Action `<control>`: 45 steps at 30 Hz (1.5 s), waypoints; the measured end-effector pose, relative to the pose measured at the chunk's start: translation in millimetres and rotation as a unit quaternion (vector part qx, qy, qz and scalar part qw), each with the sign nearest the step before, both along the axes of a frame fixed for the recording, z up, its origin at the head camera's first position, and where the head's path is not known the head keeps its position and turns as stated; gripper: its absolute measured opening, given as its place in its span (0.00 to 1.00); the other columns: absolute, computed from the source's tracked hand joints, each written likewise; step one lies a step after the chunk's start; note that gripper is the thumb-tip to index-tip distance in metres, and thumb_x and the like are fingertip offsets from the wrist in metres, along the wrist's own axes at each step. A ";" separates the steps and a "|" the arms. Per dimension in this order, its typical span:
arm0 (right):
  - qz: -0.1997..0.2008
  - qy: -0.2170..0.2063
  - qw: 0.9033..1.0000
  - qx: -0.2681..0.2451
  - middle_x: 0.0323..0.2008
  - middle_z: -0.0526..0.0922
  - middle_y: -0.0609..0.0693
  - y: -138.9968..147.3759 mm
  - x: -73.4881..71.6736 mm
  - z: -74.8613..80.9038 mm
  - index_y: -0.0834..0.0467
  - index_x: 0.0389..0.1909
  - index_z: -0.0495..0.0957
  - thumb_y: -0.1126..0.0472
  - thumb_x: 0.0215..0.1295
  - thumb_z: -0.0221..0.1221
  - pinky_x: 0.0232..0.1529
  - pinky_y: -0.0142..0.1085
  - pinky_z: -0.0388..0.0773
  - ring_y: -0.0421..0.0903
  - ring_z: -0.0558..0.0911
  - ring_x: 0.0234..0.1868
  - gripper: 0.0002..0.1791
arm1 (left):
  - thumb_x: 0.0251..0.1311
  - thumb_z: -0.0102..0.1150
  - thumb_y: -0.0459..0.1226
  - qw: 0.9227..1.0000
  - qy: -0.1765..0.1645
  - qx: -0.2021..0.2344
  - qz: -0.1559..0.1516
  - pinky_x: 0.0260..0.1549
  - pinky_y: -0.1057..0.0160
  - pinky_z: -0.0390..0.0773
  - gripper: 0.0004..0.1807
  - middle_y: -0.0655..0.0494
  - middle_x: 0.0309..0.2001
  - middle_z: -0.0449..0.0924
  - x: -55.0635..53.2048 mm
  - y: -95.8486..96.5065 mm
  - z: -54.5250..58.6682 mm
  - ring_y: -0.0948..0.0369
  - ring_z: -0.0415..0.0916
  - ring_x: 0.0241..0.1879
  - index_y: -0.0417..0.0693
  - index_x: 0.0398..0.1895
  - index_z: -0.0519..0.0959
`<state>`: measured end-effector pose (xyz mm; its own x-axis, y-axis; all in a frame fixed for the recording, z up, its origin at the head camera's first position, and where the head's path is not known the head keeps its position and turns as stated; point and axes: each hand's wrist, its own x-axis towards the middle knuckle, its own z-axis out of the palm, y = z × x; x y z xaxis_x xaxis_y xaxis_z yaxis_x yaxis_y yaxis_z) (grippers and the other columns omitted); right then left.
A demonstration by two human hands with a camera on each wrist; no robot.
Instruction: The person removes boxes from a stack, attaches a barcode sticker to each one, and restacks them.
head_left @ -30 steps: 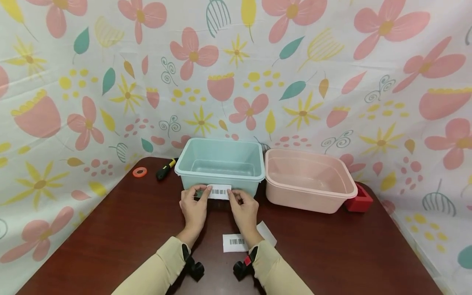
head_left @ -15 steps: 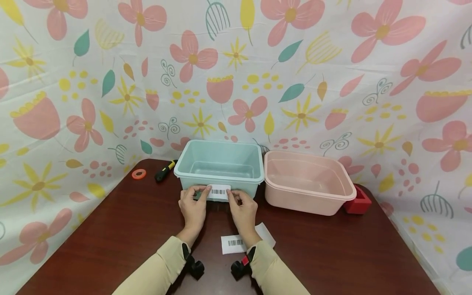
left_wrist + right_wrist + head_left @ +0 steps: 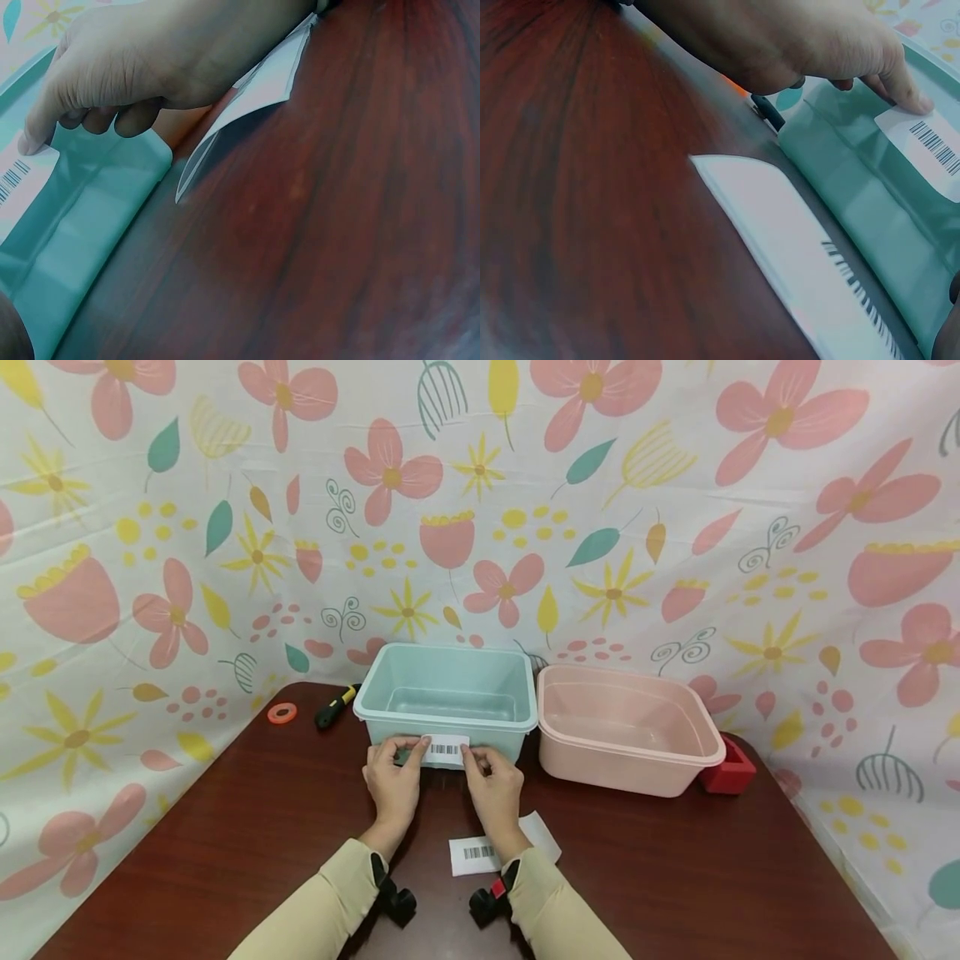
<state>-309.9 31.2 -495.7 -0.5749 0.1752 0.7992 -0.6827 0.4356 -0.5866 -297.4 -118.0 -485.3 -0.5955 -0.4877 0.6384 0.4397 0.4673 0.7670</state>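
Note:
A white barcode label lies against the front wall of the light blue basin, its printed side facing me. My left hand holds the label's left end, thumb on its front. At the other end, my right hand holds it the same way. In the left wrist view the right hand has its thumb at the label's corner, with the other fingers curled. The right wrist view shows the left hand with a thumb on the label's upper edge.
Another barcode label and a white paper piece lie on the table under my right wrist. A pink basin stands right of the blue one, beside a red box. Back left are an orange ring and a black-and-yellow handled tool.
The head view has shifted very slightly. Both hands and the label keep their place at the blue basin's front wall.

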 end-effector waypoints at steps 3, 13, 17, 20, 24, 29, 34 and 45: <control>-0.003 0.002 1.000 0.001 0.17 0.75 0.42 0.0 -0.3 0.5 0.55 0.25 0.85 0.60 0.63 0.70 0.19 0.27 0.67 0.36 0.70 0.17 0.08 | 0.55 0.75 0.46 1.000 0.004 -0.003 0.004 0.44 0.50 0.58 0.09 0.59 0.33 0.86 -1.1 1.0 0.2 0.56 0.70 0.37 0.53 0.30 0.86; -0.015 0.000 1.000 0.001 0.16 0.75 0.42 -4.4 -2.9 -0.7 0.55 0.24 0.85 0.60 0.64 0.68 0.18 0.27 0.68 0.34 0.70 0.16 0.09 | 0.55 0.75 0.45 1.000 0.011 -0.002 0.010 0.43 0.51 0.58 0.09 0.60 0.31 0.86 -4.2 1.6 -0.6 0.58 0.69 0.36 0.53 0.29 0.86; -0.020 0.007 1.000 0.001 0.15 0.75 0.42 -5.4 -4.2 0.4 0.55 0.23 0.85 0.60 0.65 0.68 0.17 0.27 0.67 0.34 0.69 0.15 0.10 | 0.55 0.75 0.46 1.000 0.015 -0.001 0.012 0.43 0.51 0.58 0.09 0.60 0.31 0.86 -5.0 1.6 -0.3 0.58 0.70 0.36 0.53 0.29 0.86; -0.022 0.005 1.000 -0.002 0.15 0.75 0.42 -5.1 -6.2 2.4 0.55 0.23 0.85 0.59 0.65 0.68 0.17 0.28 0.67 0.35 0.69 0.15 0.11 | 0.56 0.74 0.46 1.000 0.012 0.000 0.007 0.44 0.50 0.58 0.09 0.60 0.31 0.86 -6.5 1.9 1.2 0.58 0.70 0.37 0.53 0.29 0.86; -0.023 -0.011 1.000 -0.004 0.15 0.75 0.42 -5.2 -5.3 3.0 0.55 0.23 0.85 0.57 0.66 0.67 0.18 0.28 0.68 0.35 0.69 0.16 0.11 | 0.56 0.74 0.47 1.000 0.001 0.002 0.008 0.45 0.50 0.58 0.09 0.60 0.31 0.86 -7.4 1.7 0.8 0.58 0.70 0.37 0.54 0.29 0.86; -0.027 -0.009 1.000 -0.005 0.15 0.75 0.42 -7.1 -4.5 -0.3 0.54 0.22 0.83 0.58 0.65 0.68 0.17 0.28 0.68 0.35 0.69 0.15 0.12 | 0.57 0.73 0.49 1.000 -0.010 -0.001 0.011 0.45 0.49 0.58 0.11 0.60 0.31 0.86 -5.1 0.2 -1.3 0.57 0.71 0.38 0.54 0.29 0.85; -0.027 -0.003 1.000 -0.011 0.14 0.74 0.42 -7.8 -5.7 -2.0 0.53 0.18 0.80 0.59 0.65 0.68 0.16 0.27 0.67 0.34 0.68 0.14 0.15 | 0.57 0.73 0.49 1.000 -0.009 -0.003 0.012 0.44 0.49 0.58 0.11 0.60 0.31 0.86 -5.7 -0.8 -3.1 0.57 0.71 0.38 0.54 0.30 0.85; -0.034 0.008 0.999 -0.011 0.13 0.72 0.41 -7.0 -6.5 -2.7 0.52 0.15 0.75 0.60 0.64 0.69 0.15 0.28 0.66 0.33 0.67 0.13 0.18 | 0.58 0.73 0.49 1.000 -0.021 0.000 0.017 0.43 0.50 0.58 0.12 0.62 0.30 0.83 -6.3 -0.7 -2.7 0.58 0.69 0.36 0.56 0.27 0.82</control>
<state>-316.5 24.1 -498.4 -0.5490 0.2316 0.8031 -0.6607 0.4683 -0.5866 -303.8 -118.7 -487.9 -0.6047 -0.5071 0.6141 0.3921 0.4817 0.7838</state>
